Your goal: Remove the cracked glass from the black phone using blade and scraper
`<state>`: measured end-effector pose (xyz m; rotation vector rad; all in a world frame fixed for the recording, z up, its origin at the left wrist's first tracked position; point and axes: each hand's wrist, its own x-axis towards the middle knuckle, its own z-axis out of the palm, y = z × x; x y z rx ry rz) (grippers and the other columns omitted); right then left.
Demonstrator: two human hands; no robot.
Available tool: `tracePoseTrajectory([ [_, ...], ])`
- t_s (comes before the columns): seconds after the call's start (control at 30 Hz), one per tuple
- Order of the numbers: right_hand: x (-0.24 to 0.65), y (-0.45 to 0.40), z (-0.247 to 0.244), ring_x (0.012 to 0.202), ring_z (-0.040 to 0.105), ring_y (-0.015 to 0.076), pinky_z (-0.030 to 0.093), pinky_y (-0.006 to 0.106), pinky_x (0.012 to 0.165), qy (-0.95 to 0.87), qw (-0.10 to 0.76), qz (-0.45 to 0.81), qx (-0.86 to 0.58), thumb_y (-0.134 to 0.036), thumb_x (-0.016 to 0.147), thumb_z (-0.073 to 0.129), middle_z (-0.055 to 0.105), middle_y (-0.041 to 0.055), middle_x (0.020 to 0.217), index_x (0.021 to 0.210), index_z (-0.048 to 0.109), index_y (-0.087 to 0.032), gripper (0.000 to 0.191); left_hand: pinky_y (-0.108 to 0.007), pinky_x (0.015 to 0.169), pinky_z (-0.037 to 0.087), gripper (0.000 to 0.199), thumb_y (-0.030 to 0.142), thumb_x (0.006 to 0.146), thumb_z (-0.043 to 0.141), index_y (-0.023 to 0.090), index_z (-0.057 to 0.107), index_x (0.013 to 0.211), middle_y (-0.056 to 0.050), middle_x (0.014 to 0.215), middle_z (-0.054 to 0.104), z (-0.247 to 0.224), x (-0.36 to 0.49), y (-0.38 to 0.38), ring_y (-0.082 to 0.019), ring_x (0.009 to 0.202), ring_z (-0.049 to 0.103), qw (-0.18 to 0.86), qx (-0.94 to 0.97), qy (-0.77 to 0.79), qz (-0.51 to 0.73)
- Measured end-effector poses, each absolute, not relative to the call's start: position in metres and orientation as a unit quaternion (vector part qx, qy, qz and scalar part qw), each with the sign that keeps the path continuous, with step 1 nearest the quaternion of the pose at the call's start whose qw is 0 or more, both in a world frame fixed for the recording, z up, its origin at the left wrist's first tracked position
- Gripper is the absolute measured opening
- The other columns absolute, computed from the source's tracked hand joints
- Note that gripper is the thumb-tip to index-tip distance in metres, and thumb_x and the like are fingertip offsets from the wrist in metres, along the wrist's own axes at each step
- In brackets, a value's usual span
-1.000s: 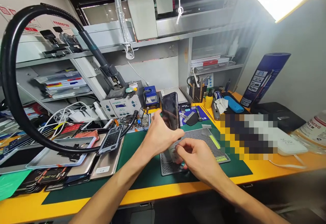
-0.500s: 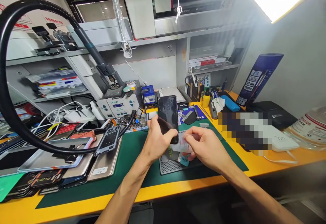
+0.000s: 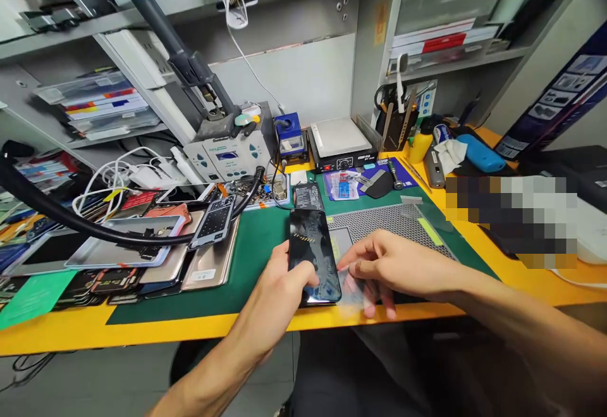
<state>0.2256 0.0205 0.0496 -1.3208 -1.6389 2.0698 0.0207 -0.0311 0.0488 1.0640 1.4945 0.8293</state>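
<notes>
A black smartphone (image 3: 313, 240) with a smudged, glossy face is held over the front edge of the green mat. My left hand (image 3: 281, 284) grips its left side, the thumb lying across the lower part of the screen. At the phone's right edge my right hand (image 3: 386, 265) pinches a thin clear film (image 3: 351, 293), which hangs blurred below the fingers. Just beyond the phone's top end lies a dark battery-like piece (image 3: 308, 195). A grey perforated mat (image 3: 374, 217) is spread behind my right hand.
Stacked phones and tablets (image 3: 208, 265) fill the left side, under a black curved hose (image 3: 95, 224). Behind stand a grey soldering station (image 3: 232, 154) and a flat-topped device (image 3: 339, 138). A yellow bottle (image 3: 420, 146) and a blue case (image 3: 482, 152) are at the right.
The view has tilted down and closer. The phone has been lowered from a raised position towards the mat's front edge. My right hand has moved with the film to the phone's lower right side.
</notes>
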Motion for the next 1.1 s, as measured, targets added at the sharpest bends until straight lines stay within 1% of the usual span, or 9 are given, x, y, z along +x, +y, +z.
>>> tracePoseTrajectory([
  [0.1,0.222,0.018,0.049,0.054,0.070,0.0200,0.052,0.026,0.041,-0.561,0.065,0.669,-0.484,-0.021,0.086,0.054,0.068,0.0036,0.079,0.102,0.058,-0.017,0.017,-0.031,0.070,0.049,0.029,0.033,0.077,0.054,0.019,0.058,0.102,-0.002,0.088,0.062,0.058,0.005,-0.025,-0.020,0.078,0.063,0.564,0.468,0.636,0.242],
  [0.2,0.226,0.005,0.047,0.068,0.071,0.0231,0.056,0.034,0.060,-0.730,0.078,0.433,-0.523,-0.027,0.093,0.051,0.067,0.0052,0.081,0.108,0.065,-0.020,0.022,-0.033,0.066,0.049,0.038,0.038,0.082,0.053,0.017,0.055,0.114,0.002,0.079,0.059,0.062,-0.009,-0.014,-0.019,0.062,0.064,0.541,0.510,0.656,0.129],
  [0.4,0.246,-0.024,0.033,0.085,0.065,0.0227,0.054,0.035,0.073,-0.886,0.123,0.195,-0.401,-0.036,0.085,0.070,0.061,0.0107,0.112,0.125,0.063,-0.024,0.042,-0.031,0.061,0.047,0.040,0.040,0.077,0.068,0.022,0.068,0.113,-0.001,0.075,0.065,0.057,-0.029,-0.007,-0.021,0.062,0.062,0.398,0.632,0.655,0.111],
  [0.53,0.249,-0.032,0.025,0.099,0.059,0.0278,0.055,0.040,0.078,-0.900,0.149,0.138,-0.385,-0.037,0.090,0.066,0.059,0.0132,0.112,0.123,0.064,-0.022,0.037,-0.040,0.093,0.049,0.069,0.049,0.063,0.085,0.030,0.068,0.126,-0.009,0.114,0.069,0.061,-0.042,0.007,-0.033,0.103,0.064,0.253,0.765,0.580,0.116],
  [0.63,0.245,-0.038,0.022,0.094,0.058,0.0285,0.056,0.043,0.074,-0.900,0.176,0.102,-0.385,-0.034,0.094,0.058,0.059,0.0156,0.110,0.126,0.062,-0.017,0.036,-0.052,0.118,0.031,0.114,0.053,0.046,0.093,0.034,0.048,0.149,-0.009,0.158,0.040,0.062,-0.043,0.020,-0.042,0.144,0.035,0.288,0.829,0.470,0.089],
  [0.8,0.245,-0.051,0.019,0.092,0.066,0.0277,0.059,0.040,0.071,-0.890,0.185,0.087,-0.406,-0.034,0.093,0.060,0.062,0.0161,0.112,0.134,0.057,-0.017,0.044,-0.062,0.123,0.012,0.124,0.054,0.038,0.096,0.030,0.047,0.149,-0.011,0.166,0.026,0.055,-0.035,0.030,-0.044,0.154,0.015,0.347,0.829,0.421,0.121],
  [0.93,0.246,-0.051,0.021,0.105,0.070,0.0339,0.063,0.039,0.073,-0.853,0.223,0.120,-0.456,-0.047,0.087,0.066,0.065,0.0212,0.127,0.137,0.056,-0.018,0.058,-0.060,0.119,0.028,0.112,0.058,0.048,0.092,0.030,0.050,0.147,-0.013,0.154,0.046,0.056,-0.033,0.038,-0.043,0.143,0.040,0.298,0.798,0.506,0.138],
  [1.0,0.242,-0.045,0.024,0.095,0.074,0.0318,0.064,0.036,0.065,-0.807,0.246,0.207,-0.496,-0.043,0.087,0.064,0.073,0.0164,0.113,0.126,0.064,-0.022,0.044,-0.057,0.105,0.048,0.093,0.062,0.066,0.082,0.025,0.049,0.145,-0.016,0.131,0.064,0.058,-0.034,0.038,-0.037,0.118,0.063,0.336,0.704,0.606,0.158],
  [1.1,0.233,-0.030,0.030,0.060,0.071,0.0225,0.055,0.028,0.045,-0.675,0.197,0.436,-0.562,-0.039,0.086,0.062,0.074,0.0063,0.077,0.115,0.070,-0.024,0.034,-0.050,0.082,0.060,0.073,0.060,0.077,0.074,0.017,0.055,0.133,-0.015,0.102,0.073,0.061,-0.035,0.026,-0.032,0.088,0.073,0.489,0.499,0.690,0.189],
])
